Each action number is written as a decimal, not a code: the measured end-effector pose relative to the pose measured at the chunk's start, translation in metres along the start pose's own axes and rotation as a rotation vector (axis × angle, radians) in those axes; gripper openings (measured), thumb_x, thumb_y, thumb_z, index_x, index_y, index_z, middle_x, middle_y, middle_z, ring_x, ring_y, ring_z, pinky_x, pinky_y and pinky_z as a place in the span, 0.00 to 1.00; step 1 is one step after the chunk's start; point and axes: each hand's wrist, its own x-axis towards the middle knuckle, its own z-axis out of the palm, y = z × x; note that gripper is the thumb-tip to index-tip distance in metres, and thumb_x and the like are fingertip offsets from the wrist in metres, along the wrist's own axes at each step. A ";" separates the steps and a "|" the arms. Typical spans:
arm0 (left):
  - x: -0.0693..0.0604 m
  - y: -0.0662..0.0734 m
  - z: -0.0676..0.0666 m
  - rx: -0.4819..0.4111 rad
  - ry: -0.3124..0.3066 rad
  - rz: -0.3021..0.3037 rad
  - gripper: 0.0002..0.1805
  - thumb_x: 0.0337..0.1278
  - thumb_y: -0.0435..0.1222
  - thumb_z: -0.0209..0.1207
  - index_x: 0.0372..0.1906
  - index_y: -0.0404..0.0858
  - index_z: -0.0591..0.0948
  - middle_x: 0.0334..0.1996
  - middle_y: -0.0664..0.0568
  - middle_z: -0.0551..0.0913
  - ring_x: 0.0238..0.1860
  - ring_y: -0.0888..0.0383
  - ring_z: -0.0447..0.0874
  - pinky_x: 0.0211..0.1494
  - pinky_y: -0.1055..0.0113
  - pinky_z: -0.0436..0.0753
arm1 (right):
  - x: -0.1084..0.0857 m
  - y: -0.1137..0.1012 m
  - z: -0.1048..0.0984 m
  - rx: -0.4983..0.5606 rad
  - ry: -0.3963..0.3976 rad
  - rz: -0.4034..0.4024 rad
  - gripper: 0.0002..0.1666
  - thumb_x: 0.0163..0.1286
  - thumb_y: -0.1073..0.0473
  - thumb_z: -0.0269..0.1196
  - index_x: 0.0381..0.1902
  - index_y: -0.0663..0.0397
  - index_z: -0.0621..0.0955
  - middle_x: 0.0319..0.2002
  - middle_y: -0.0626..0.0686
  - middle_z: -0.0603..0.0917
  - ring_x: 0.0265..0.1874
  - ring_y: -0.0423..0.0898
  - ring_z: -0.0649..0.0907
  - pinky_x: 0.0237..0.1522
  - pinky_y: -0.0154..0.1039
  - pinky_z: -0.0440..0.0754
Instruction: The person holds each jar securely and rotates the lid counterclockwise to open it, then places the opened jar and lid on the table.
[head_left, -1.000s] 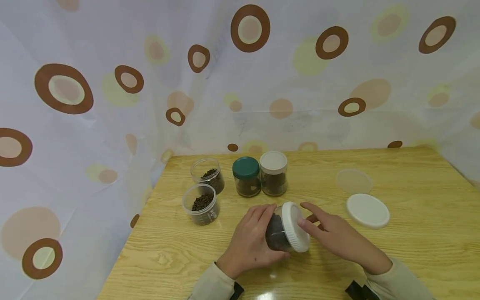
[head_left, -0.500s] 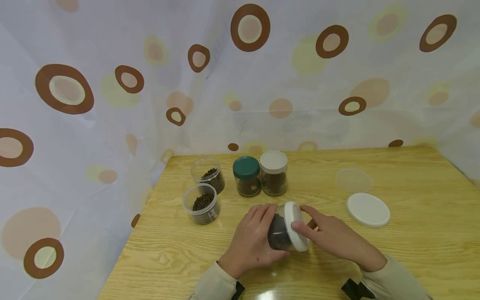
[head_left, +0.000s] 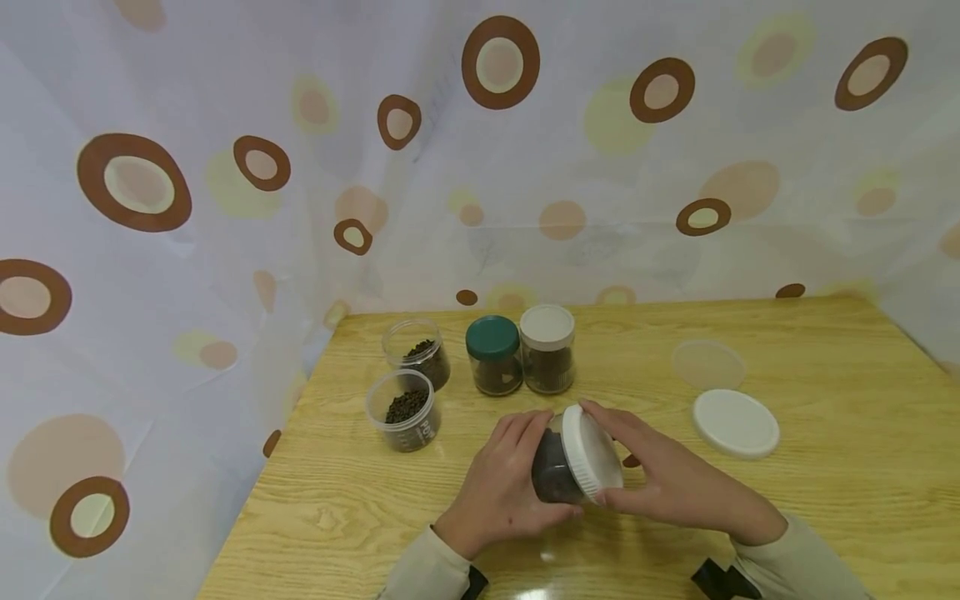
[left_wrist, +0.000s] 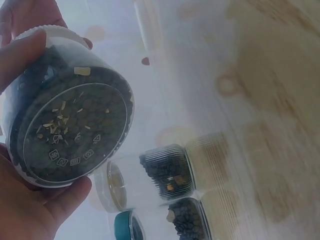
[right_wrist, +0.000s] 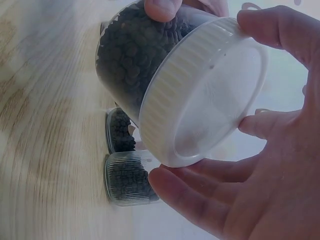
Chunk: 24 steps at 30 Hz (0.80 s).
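Observation:
A clear jar [head_left: 552, 468] of dark pellets, tilted with its base to the left, is gripped round its side by my left hand [head_left: 501, 487]. Its white ribbed lid [head_left: 595, 452] faces right, and my right hand [head_left: 678, 483] holds the lid's rim between thumb and fingers. The left wrist view shows the jar's round base [left_wrist: 75, 132], with pellets behind it and fingers of the left hand [left_wrist: 30, 210] on either side. Seen from the right wrist, the lid [right_wrist: 205, 95] sits on the jar, with thumb and fingertips of the right hand [right_wrist: 270, 130] round its edge.
Two uncovered tubs of pellets [head_left: 406, 406] [head_left: 431, 362] stand at the left. Behind my hands are a green-lidded jar [head_left: 493, 354] and a white-lidded jar [head_left: 548, 350]. A white lid [head_left: 736, 423] and a translucent disc [head_left: 708, 364] lie at the right. A patterned curtain [head_left: 420, 183] hangs behind.
My right hand has shifted its hold: its thumb has moved from the lid's face to the lower rim, and its fingers now reach the upper rim. My left hand keeps its grip.

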 end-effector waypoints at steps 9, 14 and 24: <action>0.001 0.000 -0.002 -0.014 0.016 0.013 0.56 0.34 0.59 0.75 0.71 0.42 0.66 0.63 0.49 0.75 0.64 0.54 0.74 0.58 0.58 0.83 | 0.000 0.002 0.000 -0.022 0.016 -0.009 0.52 0.65 0.43 0.67 0.79 0.36 0.53 0.70 0.60 0.69 0.61 0.58 0.77 0.43 0.44 0.84; 0.001 -0.001 -0.001 -0.003 0.036 0.024 0.56 0.33 0.60 0.75 0.71 0.42 0.66 0.63 0.50 0.75 0.64 0.54 0.74 0.58 0.58 0.83 | 0.000 0.002 0.000 -0.019 0.012 -0.005 0.52 0.66 0.42 0.67 0.79 0.34 0.52 0.72 0.60 0.67 0.63 0.59 0.76 0.43 0.48 0.83; 0.001 -0.003 -0.001 0.034 0.085 0.024 0.56 0.30 0.61 0.76 0.69 0.41 0.68 0.60 0.51 0.78 0.61 0.56 0.76 0.61 0.60 0.81 | 0.004 -0.006 -0.004 0.044 0.115 0.221 0.37 0.78 0.44 0.51 0.77 0.53 0.59 0.64 0.62 0.77 0.52 0.54 0.83 0.43 0.48 0.83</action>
